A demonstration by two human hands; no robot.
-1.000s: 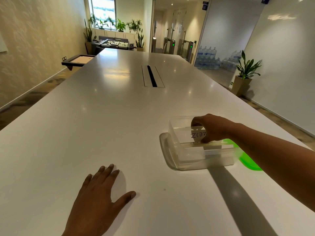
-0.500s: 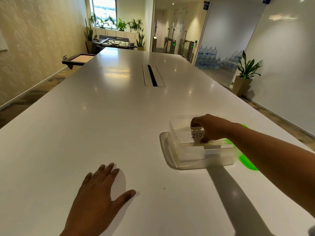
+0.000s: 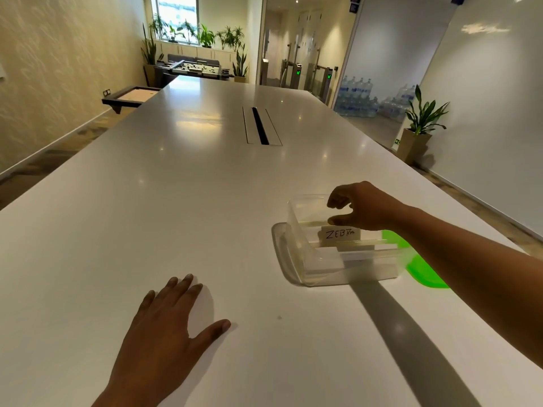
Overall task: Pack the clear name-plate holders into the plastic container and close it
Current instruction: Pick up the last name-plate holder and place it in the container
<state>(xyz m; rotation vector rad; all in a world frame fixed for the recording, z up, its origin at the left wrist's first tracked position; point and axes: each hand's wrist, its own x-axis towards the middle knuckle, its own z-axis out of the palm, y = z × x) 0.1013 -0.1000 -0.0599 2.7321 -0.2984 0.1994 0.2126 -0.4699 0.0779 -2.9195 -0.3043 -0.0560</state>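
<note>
The plastic container (image 3: pixel 343 254) stands open on the white table (image 3: pixel 176 201), toward its right edge and nearer the person's end; its walls are clear and no lid covers it. Inside lie the clear name-plate holders (image 3: pixel 352 245) — stacked flat, the exact count not discernible; the uppermost carries a white card (image 3: pixel 340 234) hand-lettered "ZEBRA". A green lid (image 3: pixel 423 268) lies flat on the table just beside the container's right side, partly hidden by the forearm. The right hand (image 3: pixel 361 207) hovers over the container's far rim, fingers curled and loosely parted, grasping nothing; the thumb sits just above the card — contact cannot be confirmed. The left hand (image 3: pixel 167 333) rests palm-down on the table near its front edge, fingers spread, empty.
</note>
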